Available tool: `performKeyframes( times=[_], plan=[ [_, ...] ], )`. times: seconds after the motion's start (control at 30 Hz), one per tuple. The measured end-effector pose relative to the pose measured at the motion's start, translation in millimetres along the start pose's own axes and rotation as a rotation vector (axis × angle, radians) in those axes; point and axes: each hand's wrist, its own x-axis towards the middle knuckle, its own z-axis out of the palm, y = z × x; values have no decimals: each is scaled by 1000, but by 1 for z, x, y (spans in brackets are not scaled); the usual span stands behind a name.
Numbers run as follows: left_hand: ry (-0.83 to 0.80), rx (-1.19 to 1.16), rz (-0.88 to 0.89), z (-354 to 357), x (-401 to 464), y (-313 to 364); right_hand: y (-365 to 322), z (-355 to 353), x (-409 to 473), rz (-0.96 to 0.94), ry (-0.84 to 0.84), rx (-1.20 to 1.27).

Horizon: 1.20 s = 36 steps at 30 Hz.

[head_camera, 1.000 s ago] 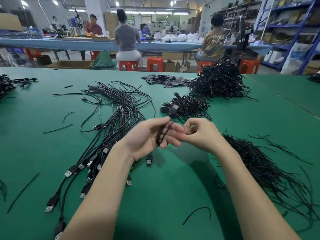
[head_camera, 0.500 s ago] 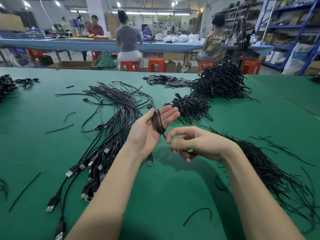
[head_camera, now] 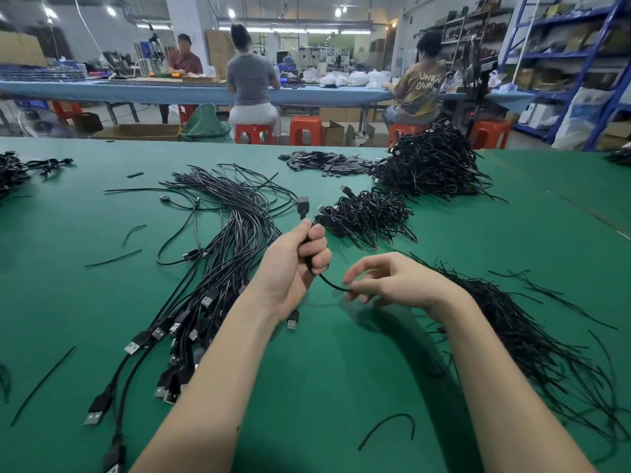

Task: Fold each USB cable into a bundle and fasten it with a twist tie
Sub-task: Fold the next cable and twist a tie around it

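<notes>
One folded USB cable (head_camera: 309,245) is being gripped in the curled left hand (head_camera: 293,268) above the green table (head_camera: 341,370), while a twist tie (head_camera: 330,285) is being pinched by the right hand (head_camera: 392,283); likely it should be wrapped tightly around the bundle's middle.

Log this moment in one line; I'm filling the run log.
left hand: grips folded cable | right hand: pinches twist tie at bundle | tie not yet wound | table: loose cables, ties
</notes>
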Motion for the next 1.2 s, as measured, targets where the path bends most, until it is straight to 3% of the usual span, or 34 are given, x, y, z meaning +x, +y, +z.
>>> performKeyframes(
  times=[0.1,0.27,0.37,0.47,0.7,0.8,0.93,1.03,1.2],
  plan=[
    [-67,-2,-20,0,-1,-2,-11,2,-1,-120,-24,-29],
    [-205,-32,-36,-4,-3,3,-23,7,-4,-228,-42,371],
    [-95,49,25,-3,0,4,-24,6,-6,-167,-11,307],
    [44,21,72,-2,3,1,-22,7,-7,-99,-138,59],
    [86,96,159,7,5,-5,-24,15,0,-106,-136,267],
    [16,124,143,4,4,-5,-17,13,0,-81,-163,220],
    [-227,-6,25,-2,-1,-2,-9,3,1,-212,-147,607],
    [-266,82,6,-2,-1,-3,-12,3,2,-251,29,521],
    [-30,416,186,14,6,-17,-23,16,11,-338,522,77]
  ],
)
